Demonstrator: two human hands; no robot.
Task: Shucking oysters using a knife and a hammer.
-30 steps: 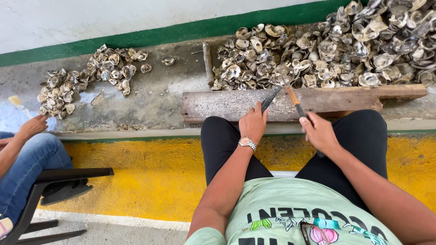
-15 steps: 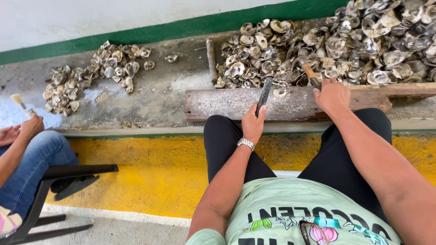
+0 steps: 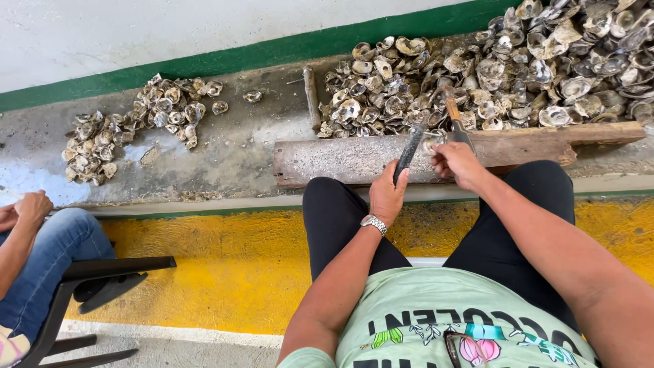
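My left hand [image 3: 388, 194] grips a dark flat blade tool [image 3: 410, 148] whose tip points up toward the shells. My right hand [image 3: 458, 163] holds a wooden-handled knife [image 3: 457, 123] and an oyster shell [image 3: 430, 143] pinched against the weathered wooden plank [image 3: 327, 160]. Both hands meet over the plank, just in front of the big heap of oyster shells [image 3: 518, 68]. A silver watch [image 3: 374, 223] sits on my left wrist.
A smaller pile of shells [image 3: 129, 126] lies on the wet concrete ledge [image 3: 238, 150] to the left. Another person in jeans [image 3: 41, 259] sits on a black chair [image 3: 102, 279] at the left. A yellow painted strip [image 3: 225, 272] runs below the ledge.
My right hand came back from the shell heap to the plank with a shell. My left hand stayed put with its blade. The person at left lowered their hand.
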